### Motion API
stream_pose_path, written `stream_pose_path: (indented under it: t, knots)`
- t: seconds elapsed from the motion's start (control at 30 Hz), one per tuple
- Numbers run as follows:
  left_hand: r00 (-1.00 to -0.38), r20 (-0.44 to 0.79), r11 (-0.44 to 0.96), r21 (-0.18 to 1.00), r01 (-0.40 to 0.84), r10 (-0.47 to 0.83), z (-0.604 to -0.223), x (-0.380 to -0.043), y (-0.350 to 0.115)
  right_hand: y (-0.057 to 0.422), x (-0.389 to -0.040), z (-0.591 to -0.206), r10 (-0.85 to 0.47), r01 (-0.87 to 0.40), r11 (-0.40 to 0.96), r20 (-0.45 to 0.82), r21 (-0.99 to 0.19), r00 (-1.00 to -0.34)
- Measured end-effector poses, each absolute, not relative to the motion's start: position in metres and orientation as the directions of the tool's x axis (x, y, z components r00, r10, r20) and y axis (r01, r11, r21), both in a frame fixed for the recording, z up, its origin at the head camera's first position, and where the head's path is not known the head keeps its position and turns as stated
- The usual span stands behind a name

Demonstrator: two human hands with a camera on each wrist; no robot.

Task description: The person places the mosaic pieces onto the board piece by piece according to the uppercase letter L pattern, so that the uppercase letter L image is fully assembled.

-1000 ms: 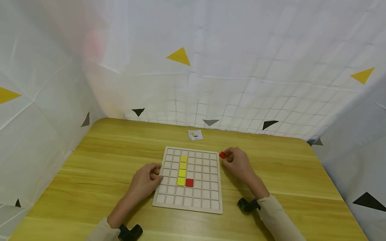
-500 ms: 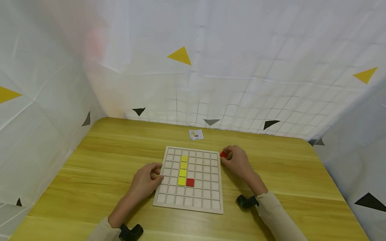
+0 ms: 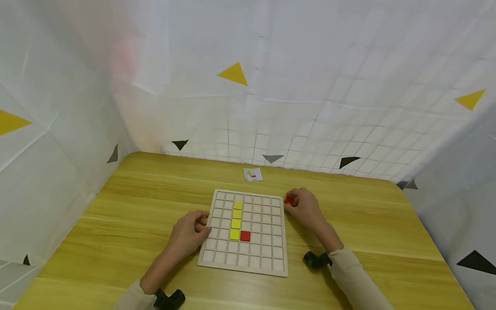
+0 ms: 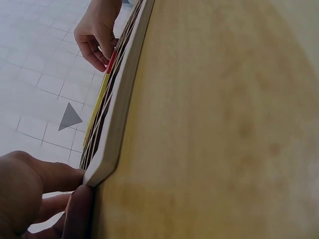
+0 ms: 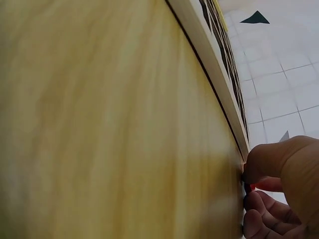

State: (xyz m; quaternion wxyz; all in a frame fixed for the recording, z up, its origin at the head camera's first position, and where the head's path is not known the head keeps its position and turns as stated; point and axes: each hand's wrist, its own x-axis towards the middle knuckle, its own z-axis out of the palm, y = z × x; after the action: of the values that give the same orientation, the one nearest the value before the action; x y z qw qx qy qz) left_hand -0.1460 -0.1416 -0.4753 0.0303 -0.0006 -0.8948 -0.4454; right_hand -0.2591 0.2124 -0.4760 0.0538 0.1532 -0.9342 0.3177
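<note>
A pale wooden grid board [image 3: 267, 273] lies on the table in the head view. Yellow square tiles [image 3: 236, 223] form a column in it, and a red tile [image 3: 245, 236] sits right of the lowest one. My left hand [image 3: 187, 232] rests at the board's left edge, thumb and fingertips spread along the rim. Beyond the board's upper right corner, my right hand [image 3: 304, 209] pinches another red square tile [image 3: 288, 199], partly covered by the fingers. The right wrist view shows these fingertips low by the table, beside the board's edge.
Behind the board lies a small printed card [image 3: 253, 174] with a grid and coloured squares. The wooden table [image 3: 135, 206] ends at white hanging sheets [image 3: 310, 86] at the back and sides. Dark wrist-worn devices [image 3: 317, 260] sit below both wrists.
My right fingers have come slightly left and closed further over the red tile, so less of it shows. The left hand and the tiles in the board have stayed put.
</note>
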Motion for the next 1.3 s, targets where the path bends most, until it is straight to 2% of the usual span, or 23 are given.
stream_pose_path:
  t: [1.3]
  knots:
    - [-0.999, 0.050, 0.609, 0.793, 0.028, -0.020, -0.474, -0.146, -0.141, 0.206, -0.240, -0.459, -0.310, -0.432, 0.683, 0.302, -0.590, -0.902]
